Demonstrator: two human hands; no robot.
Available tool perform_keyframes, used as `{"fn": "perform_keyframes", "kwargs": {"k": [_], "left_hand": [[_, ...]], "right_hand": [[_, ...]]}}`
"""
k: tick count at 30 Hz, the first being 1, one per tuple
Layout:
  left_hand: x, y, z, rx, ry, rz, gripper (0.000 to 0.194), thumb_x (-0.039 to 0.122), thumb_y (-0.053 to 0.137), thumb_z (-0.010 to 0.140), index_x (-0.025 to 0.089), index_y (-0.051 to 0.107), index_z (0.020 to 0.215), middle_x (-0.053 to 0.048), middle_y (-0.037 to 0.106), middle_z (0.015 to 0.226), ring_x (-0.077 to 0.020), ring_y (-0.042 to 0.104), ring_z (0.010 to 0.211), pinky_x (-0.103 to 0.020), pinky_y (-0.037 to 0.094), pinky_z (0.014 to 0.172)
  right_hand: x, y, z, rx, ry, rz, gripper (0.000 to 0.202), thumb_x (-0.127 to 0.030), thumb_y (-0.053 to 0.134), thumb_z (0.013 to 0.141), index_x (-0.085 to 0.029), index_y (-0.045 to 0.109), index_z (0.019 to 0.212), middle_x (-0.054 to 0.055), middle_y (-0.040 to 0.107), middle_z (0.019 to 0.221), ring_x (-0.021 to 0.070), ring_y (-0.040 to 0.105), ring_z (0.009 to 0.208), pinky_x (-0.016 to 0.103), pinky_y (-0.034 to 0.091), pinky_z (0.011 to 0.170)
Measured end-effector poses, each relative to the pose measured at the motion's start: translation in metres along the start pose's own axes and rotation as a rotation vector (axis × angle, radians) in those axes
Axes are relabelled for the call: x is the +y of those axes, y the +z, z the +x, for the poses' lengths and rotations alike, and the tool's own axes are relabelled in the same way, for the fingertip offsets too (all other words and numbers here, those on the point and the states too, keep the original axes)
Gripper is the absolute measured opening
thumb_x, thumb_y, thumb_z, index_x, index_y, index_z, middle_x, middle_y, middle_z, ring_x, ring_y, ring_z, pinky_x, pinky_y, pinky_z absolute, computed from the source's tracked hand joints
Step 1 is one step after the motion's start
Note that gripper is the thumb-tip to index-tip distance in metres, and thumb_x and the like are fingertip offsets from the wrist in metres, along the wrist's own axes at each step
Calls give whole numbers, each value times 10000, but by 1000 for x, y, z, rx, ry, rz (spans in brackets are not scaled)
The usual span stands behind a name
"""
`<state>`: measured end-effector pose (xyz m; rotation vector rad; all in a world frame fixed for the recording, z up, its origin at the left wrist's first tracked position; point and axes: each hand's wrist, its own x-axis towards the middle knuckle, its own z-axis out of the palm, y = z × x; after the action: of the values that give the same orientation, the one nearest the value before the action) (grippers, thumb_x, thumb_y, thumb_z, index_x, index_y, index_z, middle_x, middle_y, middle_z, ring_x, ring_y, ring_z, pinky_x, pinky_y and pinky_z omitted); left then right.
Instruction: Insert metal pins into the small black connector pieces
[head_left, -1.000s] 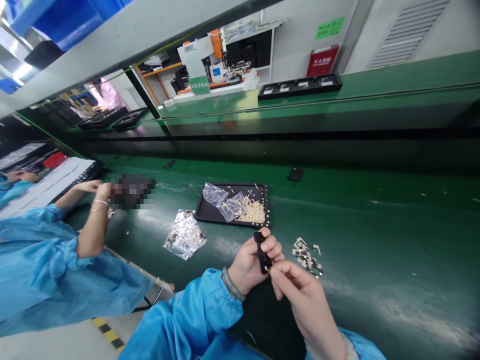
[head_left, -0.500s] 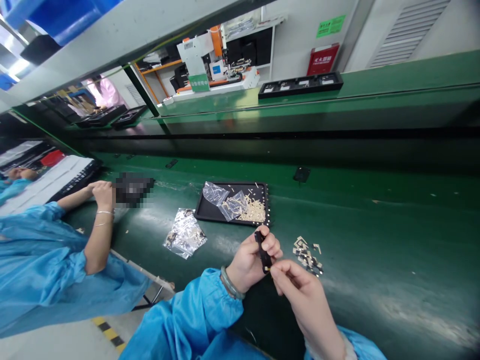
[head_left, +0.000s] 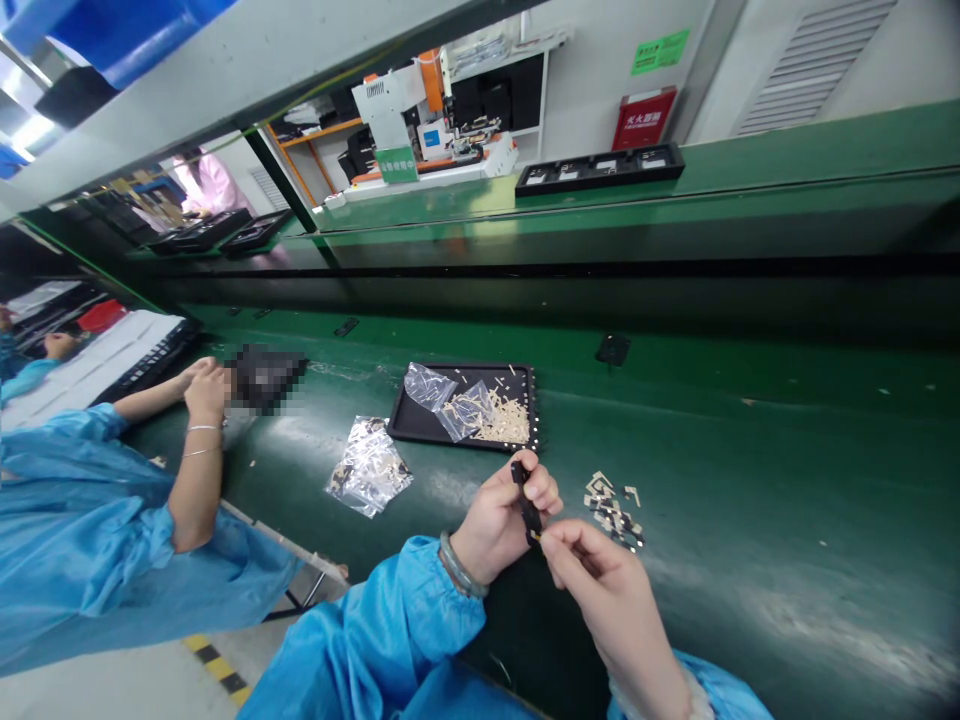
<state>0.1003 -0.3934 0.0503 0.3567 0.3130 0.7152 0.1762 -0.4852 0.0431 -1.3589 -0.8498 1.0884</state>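
Note:
Wrapped in my left hand (head_left: 504,520) is a slim black plastic part (head_left: 528,505), held tilted above the green bench. At its lower end the fingertips of my right hand (head_left: 589,565) are pinched together, close to a tiny yellowish spot; whatever they grip is too small to name. Right of my hands lies a loose pile of small beige and black L-shaped pieces (head_left: 613,515). Beyond my left hand stands a black tray (head_left: 405,415) with many small beige strips (head_left: 506,418) and a clear plastic bag (head_left: 431,388) in it.
Left of the tray lies a clear bag of small parts (head_left: 369,468). A co-worker in a blue sleeve (head_left: 97,480) works at the left, hands by a blurred-out dark object (head_left: 266,378). A flat black piece (head_left: 613,349) lies farther back. A long black tray (head_left: 600,172) rests on the raised shelf.
The black part in my left hand has turned slightly, showing its edge more. My right fingertips stay at its lower end. The co-worker's hands have shifted a little.

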Motion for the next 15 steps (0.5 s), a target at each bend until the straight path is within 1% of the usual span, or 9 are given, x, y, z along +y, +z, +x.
{"fn": "perform_keyframes", "kwargs": {"k": [8, 12, 15], "left_hand": [[0, 0, 0, 12, -3, 11, 219, 86, 615, 658, 158, 443, 772, 42, 296, 582, -91, 318, 555, -227, 276, 577], [0, 0, -1, -11, 3, 35, 190, 62, 591, 666, 148, 457, 770, 34, 326, 582, -92, 331, 564, -228, 278, 588], [1, -1, -1, -37, 19, 78, 142, 67, 567, 707, 142, 467, 776, 24, 360, 586, -93, 336, 566, -228, 277, 591]], "right_hand": [[-1, 0, 1, -6, 4, -28, 303, -422, 553, 805, -179, 531, 625, -26, 402, 544, 116, 360, 511, 236, 287, 484], [-1, -1, 1, 4, -8, -65, 285, -414, 546, 809, -180, 544, 647, -27, 413, 551, 115, 367, 515, 228, 299, 484], [0, -1, 0, 7, -24, -100, 272, -403, 545, 809, -179, 551, 655, -19, 439, 569, 119, 382, 530, 227, 317, 491]]}}
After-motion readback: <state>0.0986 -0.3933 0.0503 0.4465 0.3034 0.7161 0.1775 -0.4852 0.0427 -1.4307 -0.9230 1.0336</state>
